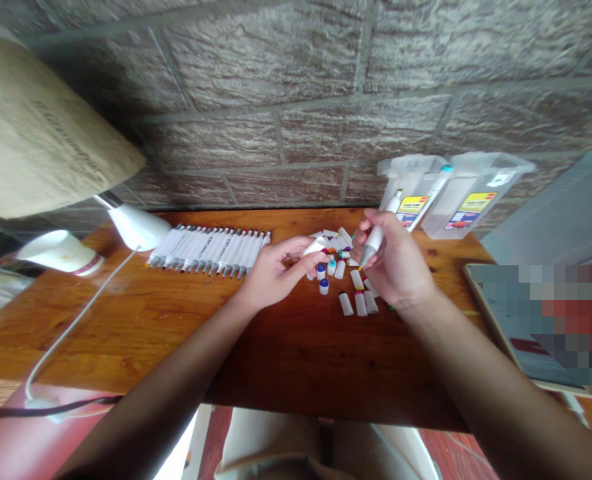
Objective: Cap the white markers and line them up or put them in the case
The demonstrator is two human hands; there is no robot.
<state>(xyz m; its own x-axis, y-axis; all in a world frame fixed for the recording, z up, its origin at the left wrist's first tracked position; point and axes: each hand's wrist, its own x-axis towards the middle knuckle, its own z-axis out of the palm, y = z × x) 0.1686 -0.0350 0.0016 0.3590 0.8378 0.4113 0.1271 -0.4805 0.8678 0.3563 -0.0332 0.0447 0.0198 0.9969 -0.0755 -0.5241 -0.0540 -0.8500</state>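
My right hand is closed round a white marker, its uncapped tip pointing down to the left. My left hand pinches a white marker cap between thumb and fingers, a short gap from the marker's tip. Both hands hover over several loose caps with coloured ends, scattered on the wooden table. A row of several capped white markers lies side by side to the left of my hands.
Two clear plastic boxes with yellow labels stand at the back right against the brick wall, one holding a marker. A tablet lies at the right. A white lamp, its cable and a white cup are at the left.
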